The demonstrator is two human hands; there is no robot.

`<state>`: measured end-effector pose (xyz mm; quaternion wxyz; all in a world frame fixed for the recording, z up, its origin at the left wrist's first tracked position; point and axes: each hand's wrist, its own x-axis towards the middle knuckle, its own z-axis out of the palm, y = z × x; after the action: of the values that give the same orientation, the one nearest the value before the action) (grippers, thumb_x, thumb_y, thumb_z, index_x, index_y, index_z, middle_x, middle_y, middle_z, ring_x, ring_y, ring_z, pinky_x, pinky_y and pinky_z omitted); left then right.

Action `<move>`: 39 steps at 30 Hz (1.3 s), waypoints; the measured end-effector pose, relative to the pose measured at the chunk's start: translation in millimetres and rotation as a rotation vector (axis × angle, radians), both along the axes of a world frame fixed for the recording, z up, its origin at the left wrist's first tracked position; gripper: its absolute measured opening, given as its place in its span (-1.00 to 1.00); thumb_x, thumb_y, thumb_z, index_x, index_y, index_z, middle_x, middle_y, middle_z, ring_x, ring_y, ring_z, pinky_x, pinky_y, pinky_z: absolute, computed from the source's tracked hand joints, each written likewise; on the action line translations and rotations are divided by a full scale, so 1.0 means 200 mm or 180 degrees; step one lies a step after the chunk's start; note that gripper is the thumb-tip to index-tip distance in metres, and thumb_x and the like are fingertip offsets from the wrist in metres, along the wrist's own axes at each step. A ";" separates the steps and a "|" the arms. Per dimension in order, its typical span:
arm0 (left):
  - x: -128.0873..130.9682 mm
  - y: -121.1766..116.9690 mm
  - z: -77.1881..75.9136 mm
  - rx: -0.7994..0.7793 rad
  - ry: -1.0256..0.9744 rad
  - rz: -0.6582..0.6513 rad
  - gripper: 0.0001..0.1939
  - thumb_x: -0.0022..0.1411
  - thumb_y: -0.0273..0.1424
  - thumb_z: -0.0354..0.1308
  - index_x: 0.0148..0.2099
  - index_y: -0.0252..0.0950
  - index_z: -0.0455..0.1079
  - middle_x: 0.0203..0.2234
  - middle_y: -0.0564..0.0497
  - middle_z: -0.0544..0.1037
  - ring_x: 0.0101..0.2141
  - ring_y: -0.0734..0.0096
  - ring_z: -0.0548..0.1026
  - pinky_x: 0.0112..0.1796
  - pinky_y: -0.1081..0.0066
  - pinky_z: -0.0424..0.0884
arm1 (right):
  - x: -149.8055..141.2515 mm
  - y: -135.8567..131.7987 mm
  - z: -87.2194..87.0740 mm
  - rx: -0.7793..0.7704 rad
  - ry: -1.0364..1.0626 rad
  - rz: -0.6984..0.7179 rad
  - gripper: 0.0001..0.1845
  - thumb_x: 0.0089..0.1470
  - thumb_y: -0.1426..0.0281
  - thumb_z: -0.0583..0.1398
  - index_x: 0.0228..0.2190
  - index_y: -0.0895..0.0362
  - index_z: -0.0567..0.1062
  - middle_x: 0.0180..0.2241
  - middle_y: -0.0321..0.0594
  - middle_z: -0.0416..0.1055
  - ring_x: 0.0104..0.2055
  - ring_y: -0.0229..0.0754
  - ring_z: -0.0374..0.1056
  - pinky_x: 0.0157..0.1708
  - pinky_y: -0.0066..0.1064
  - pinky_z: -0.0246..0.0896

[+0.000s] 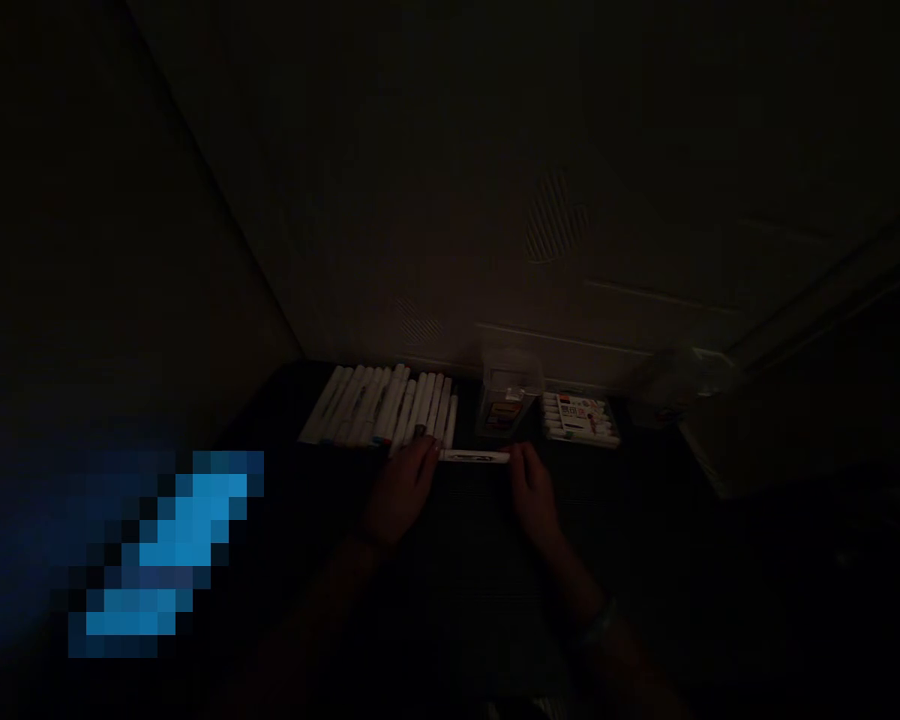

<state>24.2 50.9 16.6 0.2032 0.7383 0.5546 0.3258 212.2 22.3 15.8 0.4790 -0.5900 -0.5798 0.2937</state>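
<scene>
A white marker (474,456) lies crosswise between my two hands, its long side toward me. My left hand (403,488) is closed on its left end, close to the front of a row of markers. My right hand (532,490) pinches its right end, where a reddish tip shows. Several white markers (360,405) lie side by side in the row, just beyond my left hand. The room is very dark, so fine finger detail is hard to make out.
Behind the held marker stands a clear plastic container (506,390) with a label. To its right lies a flat pack of markers (579,418). A transparent object (709,372) is farther right. A wall (450,280) rises behind the dark tabletop. A blurred blue glowing patch (172,540) is at left.
</scene>
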 end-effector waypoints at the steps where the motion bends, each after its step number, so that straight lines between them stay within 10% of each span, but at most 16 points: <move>1: 0.00 0.00 0.00 -0.0003 -0.0003 -0.0019 -0.69 0.23 -0.29 -0.25 -0.20 -0.25 0.29 -0.26 -0.02 0.44 -0.22 0.40 0.37 -0.16 0.43 0.23 | 0.00 0.00 0.00 0.0021 -0.0010 0.0007 -0.69 0.15 0.25 -0.13 -0.36 0.13 0.32 -0.43 -0.29 0.31 -0.39 -0.31 0.22 -0.38 -0.53 0.07; 20: -0.04 0.07 -0.04 -0.0411 -0.0879 -0.0227 -0.64 0.16 -0.18 -0.16 -0.23 -0.29 0.35 -0.30 -0.01 0.47 -0.23 0.38 0.40 -0.16 0.43 0.26 | 0.00 0.01 -0.03 0.0327 -0.0182 0.0020 -0.65 0.12 0.23 -0.12 -0.38 0.14 0.36 -0.47 -0.28 0.33 -0.42 -0.29 0.23 -0.41 -0.52 0.07; 39: -0.09 -0.16 -0.05 -0.0126 -0.1041 0.0251 -0.69 0.15 -0.18 -0.16 -0.27 -0.27 0.27 -0.57 0.10 0.38 -0.52 0.51 0.36 -0.46 0.53 0.22 | -0.02 0.01 -0.11 0.0434 -0.1485 0.0005 -0.61 0.14 0.22 -0.14 -0.33 0.10 0.40 -0.35 -0.18 0.40 -0.31 -0.23 0.31 -0.30 -0.47 0.10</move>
<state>5.5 18.5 6.5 0.2922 0.6489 0.5490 0.4383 208.4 24.9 -6.7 0.3707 -0.6077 -0.6937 0.1101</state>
